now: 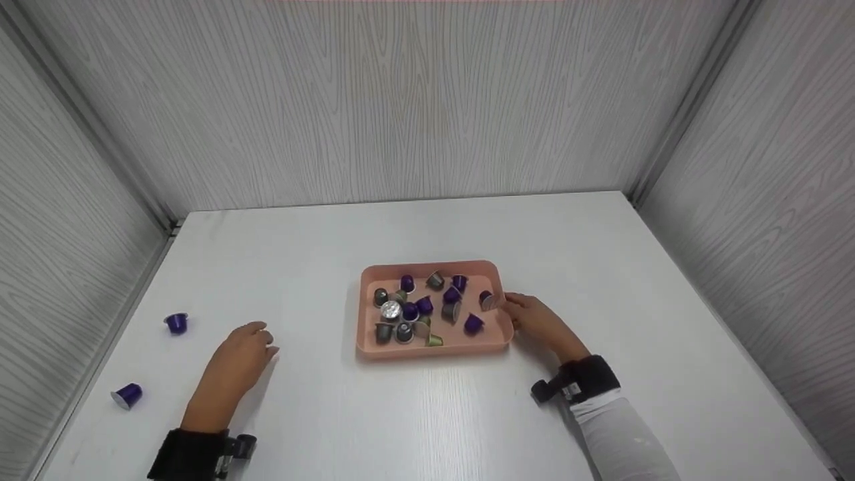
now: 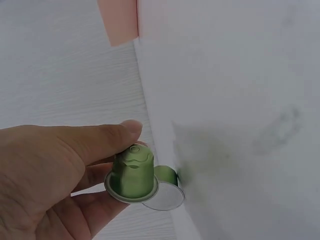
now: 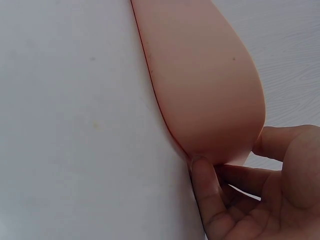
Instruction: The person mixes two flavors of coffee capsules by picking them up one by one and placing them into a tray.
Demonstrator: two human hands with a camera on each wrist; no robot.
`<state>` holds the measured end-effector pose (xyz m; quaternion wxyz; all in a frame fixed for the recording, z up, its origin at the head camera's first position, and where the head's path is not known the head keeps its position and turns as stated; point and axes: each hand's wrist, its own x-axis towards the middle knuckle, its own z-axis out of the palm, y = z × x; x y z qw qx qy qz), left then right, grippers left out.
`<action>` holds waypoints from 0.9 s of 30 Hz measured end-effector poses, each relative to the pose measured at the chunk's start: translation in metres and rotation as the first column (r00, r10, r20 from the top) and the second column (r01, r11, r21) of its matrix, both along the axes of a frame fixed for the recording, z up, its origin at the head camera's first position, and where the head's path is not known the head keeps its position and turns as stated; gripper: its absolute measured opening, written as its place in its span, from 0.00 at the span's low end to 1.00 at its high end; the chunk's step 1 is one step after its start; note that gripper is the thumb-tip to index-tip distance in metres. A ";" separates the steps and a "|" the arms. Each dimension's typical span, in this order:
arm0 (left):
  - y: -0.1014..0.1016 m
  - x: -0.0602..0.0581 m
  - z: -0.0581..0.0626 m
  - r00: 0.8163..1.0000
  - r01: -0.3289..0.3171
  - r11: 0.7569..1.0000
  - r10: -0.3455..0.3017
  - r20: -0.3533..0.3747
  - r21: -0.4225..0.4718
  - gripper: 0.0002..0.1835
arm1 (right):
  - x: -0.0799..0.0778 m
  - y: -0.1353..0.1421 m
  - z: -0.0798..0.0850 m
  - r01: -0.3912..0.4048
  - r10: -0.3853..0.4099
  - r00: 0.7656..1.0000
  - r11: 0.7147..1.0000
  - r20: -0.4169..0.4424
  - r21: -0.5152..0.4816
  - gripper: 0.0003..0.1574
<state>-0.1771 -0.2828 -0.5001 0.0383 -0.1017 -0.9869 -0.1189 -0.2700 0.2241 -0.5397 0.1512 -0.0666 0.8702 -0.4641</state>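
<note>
In the left wrist view, my left hand point(image 1: 235, 359) pinches a green coffee capsule point(image 2: 132, 172) between thumb and fingers. Close behind it is a second green coffee capsule point(image 2: 165, 192); I cannot tell whether the hand holds that one too. From the head view both are hidden by the hand. My right hand point(image 1: 542, 326) grips the right end of a pink tray point(image 1: 461, 349), with fingers at its rim and lower edge. Several purple, grey and green capsules lie in the tray, among them a purple capsule point(image 1: 473, 324) and a silver-lidded capsule point(image 1: 391, 310).
Left of my left hand, a purple capsule point(image 1: 177, 323) stands on the white table point(image 1: 320, 414), and another purple capsule point(image 1: 127, 395) lies on its side nearer me. Pale wood-grain panels point(image 1: 414, 100) enclose the table at the back and both sides.
</note>
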 end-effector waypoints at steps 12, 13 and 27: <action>0.017 -0.006 -0.008 0.998 0.065 0.998 -0.065 -0.025 0.017 0.07 | -0.001 -0.001 -0.001 -0.001 0.001 1.000 1.000 -0.001 0.009 0.31; 0.017 -0.006 -0.008 0.998 0.067 0.998 -0.067 -0.015 0.007 0.08 | -0.001 -0.001 0.000 -0.001 0.001 1.000 1.000 0.001 0.011 0.31; 0.008 0.000 0.000 0.981 0.056 0.997 -0.046 0.190 -0.049 0.13 | -0.001 -0.001 0.002 -0.010 0.011 1.000 0.998 -0.006 0.061 0.34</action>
